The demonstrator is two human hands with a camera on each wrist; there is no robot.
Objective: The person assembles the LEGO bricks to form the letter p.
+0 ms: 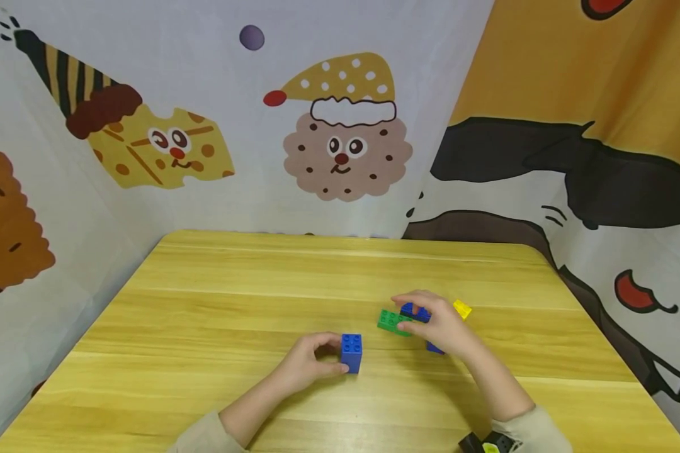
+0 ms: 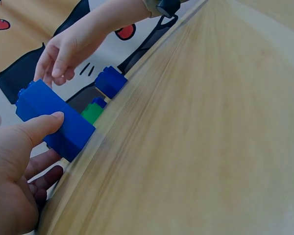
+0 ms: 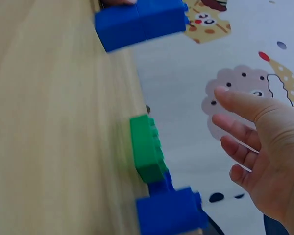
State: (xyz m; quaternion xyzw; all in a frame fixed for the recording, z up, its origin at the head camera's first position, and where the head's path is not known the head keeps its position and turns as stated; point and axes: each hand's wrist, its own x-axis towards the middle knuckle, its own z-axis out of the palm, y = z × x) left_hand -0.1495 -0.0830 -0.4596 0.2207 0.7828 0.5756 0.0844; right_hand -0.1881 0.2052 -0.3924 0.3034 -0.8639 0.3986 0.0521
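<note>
My left hand pinches a stack of two blue building blocks standing on the table, thumb on the near side. In the left wrist view the seam between the two blocks shows. My right hand hovers over a group of loose blocks with its fingers spread and nothing between them. Below it lie a green block with studs up and a blue block behind that. A second blue block is partly hidden under the right hand. In the right wrist view, the right fingers stay apart from the blocks.
A yellow block lies beyond the right hand. The wooden table meets a printed cloth at its back and sides. A black device sits at the right wrist.
</note>
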